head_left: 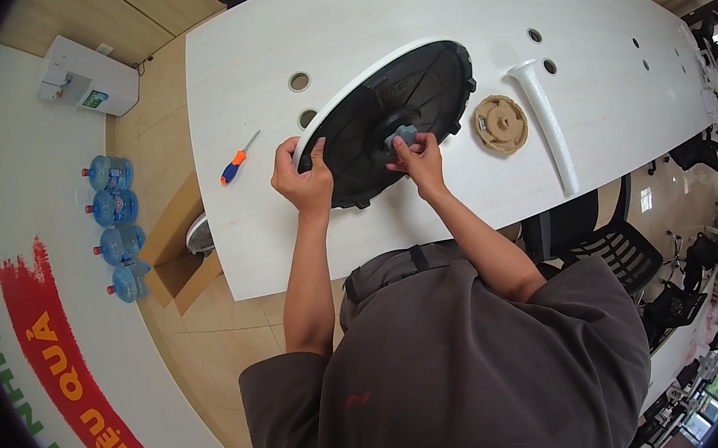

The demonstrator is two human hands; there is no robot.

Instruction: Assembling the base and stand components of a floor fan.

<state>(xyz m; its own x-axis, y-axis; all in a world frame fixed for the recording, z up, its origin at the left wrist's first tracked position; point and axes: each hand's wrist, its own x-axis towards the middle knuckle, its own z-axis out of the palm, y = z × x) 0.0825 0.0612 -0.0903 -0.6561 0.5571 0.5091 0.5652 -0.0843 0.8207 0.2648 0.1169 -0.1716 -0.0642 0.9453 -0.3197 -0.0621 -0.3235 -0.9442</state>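
A large round base (pixel 358 132) is held tilted above the white table, its ribbed black underside facing me and its white rim at the far edge. My left hand (pixel 305 180) grips the base's left edge, thumb on the black side and fingers behind the rim. In the centre of the underside sits a grey-blue lobed knob (pixel 402 135), beside the black hub. The thumb and fingers of my right hand (pixel 421 166) are closed on this knob. Whether the knob is fully seated cannot be told.
Right of the base lie a round brown moulded-pulp piece (pixel 502 125) and a white wrapped tube (pixel 553 134). An orange-and-blue screwdriver (pixel 234 167) rests at the left on the table (pixel 265 243). A cardboard box (pixel 176 252) and several water bottles (pixel 118 207) stand on the floor. Black chairs (pixel 592 239) border the table.
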